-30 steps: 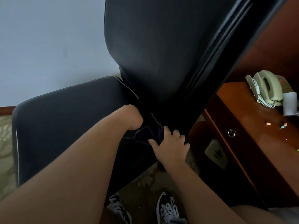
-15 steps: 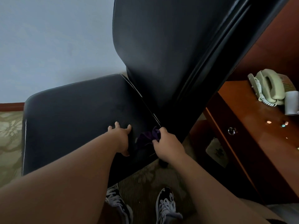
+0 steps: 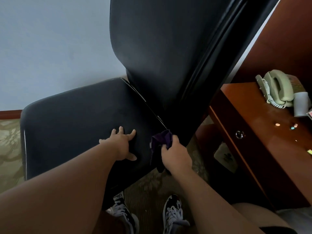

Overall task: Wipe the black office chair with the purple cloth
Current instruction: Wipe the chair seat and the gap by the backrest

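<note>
Green carpet [image 3: 148, 188] with a pattern covers the floor, and two black-and-white shoes [image 3: 173, 215] stand on it at the bottom. Just past them is the black chair [image 3: 76, 132]. The left hand [image 3: 121, 144] lies flat on the seat near its close edge. Its fingers are spread out straight and hold nothing. Just beside it, the right hand [image 3: 175, 154] has its fingers curled round the purple cloth [image 3: 160, 141]. The cloth is bunched up at the corner of the seat, right where the seat meets the tall chair back. Part of it hangs down over the seat's edge. To the right stands a brown wooden desk [image 3: 270, 149]. A pale green phone [image 3: 276, 88] with a curly cord sits near its far edge, next to a white cup [image 3: 301, 103]. Behind the chair is a plain pale wall [image 3: 50, 48].
</note>
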### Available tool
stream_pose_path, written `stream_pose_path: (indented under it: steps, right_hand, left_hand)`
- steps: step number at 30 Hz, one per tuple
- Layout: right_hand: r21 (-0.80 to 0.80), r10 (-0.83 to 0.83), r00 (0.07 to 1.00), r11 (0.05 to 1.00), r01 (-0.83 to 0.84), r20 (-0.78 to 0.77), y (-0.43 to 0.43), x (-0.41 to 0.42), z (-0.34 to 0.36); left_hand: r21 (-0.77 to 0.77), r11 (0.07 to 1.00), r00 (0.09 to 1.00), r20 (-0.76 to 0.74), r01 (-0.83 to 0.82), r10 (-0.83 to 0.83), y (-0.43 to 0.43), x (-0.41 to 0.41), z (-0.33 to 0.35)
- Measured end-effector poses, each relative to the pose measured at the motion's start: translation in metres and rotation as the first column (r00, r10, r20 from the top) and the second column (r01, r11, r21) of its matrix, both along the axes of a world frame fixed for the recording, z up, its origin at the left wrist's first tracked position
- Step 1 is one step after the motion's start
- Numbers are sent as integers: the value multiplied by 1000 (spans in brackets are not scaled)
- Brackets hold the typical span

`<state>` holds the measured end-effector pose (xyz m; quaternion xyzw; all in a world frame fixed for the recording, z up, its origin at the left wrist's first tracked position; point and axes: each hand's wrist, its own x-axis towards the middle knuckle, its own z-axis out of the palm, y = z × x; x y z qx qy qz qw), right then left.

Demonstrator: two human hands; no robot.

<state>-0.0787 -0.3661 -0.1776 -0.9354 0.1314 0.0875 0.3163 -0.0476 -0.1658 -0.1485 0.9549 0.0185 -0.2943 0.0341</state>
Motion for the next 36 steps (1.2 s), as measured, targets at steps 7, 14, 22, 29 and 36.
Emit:
stream_pose_path:
  steps: [7, 14, 22, 29, 36]
  right_hand:
    - [166, 70, 994, 983, -83, 79, -1, 0, 0]
    - [-210, 118, 983, 974, -88, 138, 22, 1, 1]
    - [-69, 214, 963, 976, -205, 161, 24, 9, -15]
    - [99, 426, 891, 891, -443, 157, 16, 46, -6]
    - [-232, 119, 972, 970, -70, 203, 35, 23, -17]
  left_hand:
    - [-43, 999, 999, -48, -14, 12, -3, 5, 0]
    - [-78, 995, 995, -78, -68, 62, 0, 6, -12]
    - [-121, 985, 985, -138, -121, 104, -3, 3, -24]
    - [-99, 988, 985, -139, -115, 101, -7, 0, -26]
    - [-79, 989, 986, -127, -122, 111, -13, 0, -25]
